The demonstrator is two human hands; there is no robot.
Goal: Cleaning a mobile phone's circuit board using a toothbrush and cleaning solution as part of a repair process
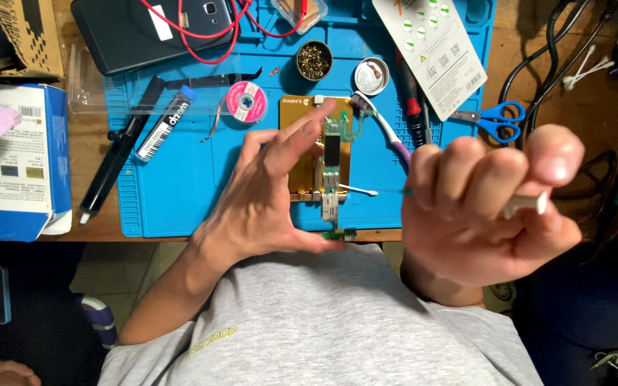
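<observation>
Nearest, right hand (pixel 491 207) fingers are clamping a thin white stick at three o'clock while left hand (pixel 273 193) fingers, apart, are pinching the narrow green circuit board (pixel 332 154) edgewise over the gold metal fixture (pixel 302 143), work apparently midway.

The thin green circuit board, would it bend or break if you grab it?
The thin green circuit board, pinched by the left hand, is probably stiff and light. Likely fragile: small parts sit exposed on it. Being flat, it shouldn't roll.
</observation>
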